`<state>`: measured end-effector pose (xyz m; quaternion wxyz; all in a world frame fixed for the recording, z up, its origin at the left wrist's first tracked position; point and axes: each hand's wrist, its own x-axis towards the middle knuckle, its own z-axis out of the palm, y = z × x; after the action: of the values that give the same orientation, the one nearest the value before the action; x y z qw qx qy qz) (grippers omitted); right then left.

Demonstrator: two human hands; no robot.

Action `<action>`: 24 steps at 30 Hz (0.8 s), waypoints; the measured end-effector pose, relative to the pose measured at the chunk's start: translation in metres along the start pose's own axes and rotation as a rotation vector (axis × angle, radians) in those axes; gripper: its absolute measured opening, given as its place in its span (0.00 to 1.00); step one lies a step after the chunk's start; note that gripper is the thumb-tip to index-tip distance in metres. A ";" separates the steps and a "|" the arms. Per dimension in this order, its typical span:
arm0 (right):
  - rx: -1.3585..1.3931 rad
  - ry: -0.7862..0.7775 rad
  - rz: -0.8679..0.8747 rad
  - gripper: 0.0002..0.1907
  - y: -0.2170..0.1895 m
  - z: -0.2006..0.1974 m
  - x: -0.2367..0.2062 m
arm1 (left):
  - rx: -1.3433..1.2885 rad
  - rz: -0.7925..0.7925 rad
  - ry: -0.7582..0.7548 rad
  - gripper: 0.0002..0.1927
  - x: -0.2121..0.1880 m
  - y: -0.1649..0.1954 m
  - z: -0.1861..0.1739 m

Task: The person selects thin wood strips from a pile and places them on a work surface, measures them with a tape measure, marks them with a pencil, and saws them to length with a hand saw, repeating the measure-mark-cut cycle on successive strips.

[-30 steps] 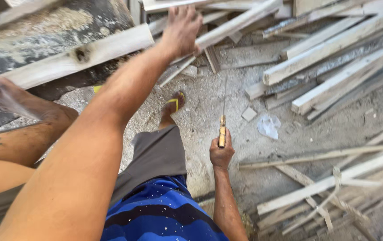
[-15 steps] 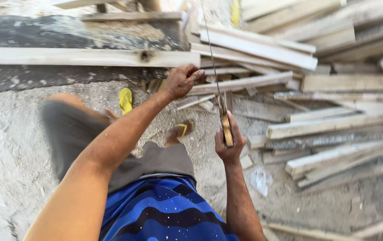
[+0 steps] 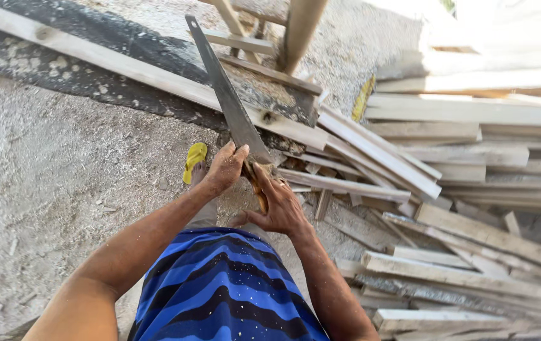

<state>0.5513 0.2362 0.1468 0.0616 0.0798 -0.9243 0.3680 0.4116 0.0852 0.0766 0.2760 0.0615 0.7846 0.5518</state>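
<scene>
A hand saw [image 3: 225, 95] with a long dark blade and a wooden handle points up and away from me. My right hand [image 3: 278, 205] grips its handle. My left hand [image 3: 225, 168] rests against the blade just above the handle, fingers curled on it. Below the hands is my blue striped shirt [image 3: 220, 284]. My foot in a yellow sandal [image 3: 194, 161] stands on the ground just left of the hands.
A long plank [image 3: 125, 66] runs diagonally across the dusty ground, over a dark patch. Several pale wooden planks and offcuts [image 3: 447, 189] lie piled to the right. A wooden post and frame [image 3: 299, 28] stand at the top. Sawdust covers the concrete [image 3: 49, 189] on the left.
The view has swung left. My left hand came off the lumber pile and onto the saw blade, beside my right hand. The saw is raised and tilted left.
</scene>
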 end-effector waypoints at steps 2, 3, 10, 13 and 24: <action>-0.003 -0.177 0.115 0.53 -0.002 0.012 0.037 | 0.032 0.068 0.073 0.16 0.009 -0.001 -0.024; -0.035 -0.274 0.228 0.52 -0.003 0.019 0.055 | -0.045 0.061 0.078 0.16 0.012 0.000 -0.036; -0.107 -0.232 0.151 0.49 0.005 0.084 0.149 | -0.364 -0.062 0.124 0.15 0.056 0.007 -0.124; -0.159 -0.135 0.196 0.41 0.006 0.114 0.188 | -0.352 -0.051 0.085 0.16 0.091 -0.004 -0.161; -0.032 0.149 0.463 0.28 0.007 0.140 0.316 | 0.394 0.219 -0.136 0.31 0.244 -0.082 -0.223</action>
<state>0.2326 0.1118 0.0956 0.0449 -0.1627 -0.9166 0.3624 0.1124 -0.0335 -0.0328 0.2494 0.2361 0.8453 0.4093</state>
